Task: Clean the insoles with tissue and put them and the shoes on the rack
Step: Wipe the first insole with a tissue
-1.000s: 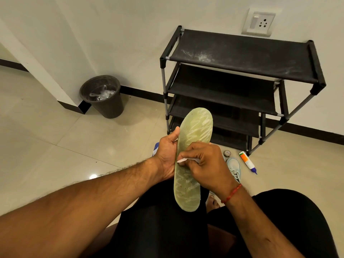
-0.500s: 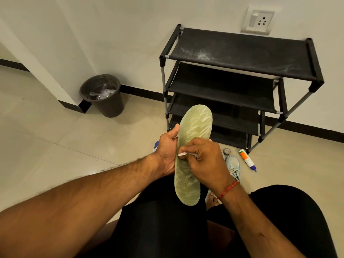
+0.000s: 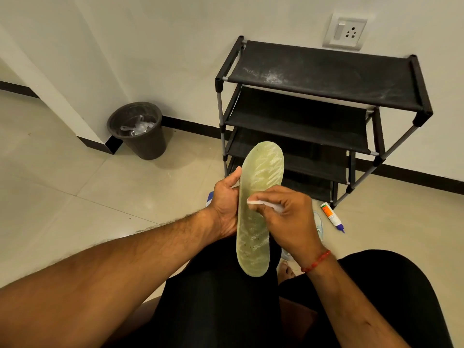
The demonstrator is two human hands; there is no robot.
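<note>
- Against the wall ahead of the seated person, the black rack [image 3: 326,79] has nothing on any shelf I can see, and its top tier is streaked with pale dust. By my reckoning, none of the putting-away is done.
- Off to its left, in the corner, the dark bin [image 3: 140,141] holds some crumpled clear plastic. Whether any used tissue lies in there I cannot tell.
- Over the person's lap, the greenish insole [image 3: 261,177] is held lengthwise, toe end toward the rack and patterned face toward them. Dark specks show on the heel half, so I judge the wiping of this one only partway through.
- Left hand [image 3: 226,202]: it grips the insole's left edge, thumb lying up along the rim and fingers curled behind.
- Right hand [image 3: 288,217]: it pinches a folded white tissue [image 3: 253,202] and presses it on the insole's face about the middle.
- Down on the floor near the rack's foot, a pale blue shoe [image 3: 319,227] shows only in part behind the right wrist. It has yet to be shelved.
- I see no second insole anywhere, so its state is unknown to me.
- An orange-and-white tube [image 3: 331,214] lies just beside the rack's near leg and seems no part of the job.
</note>
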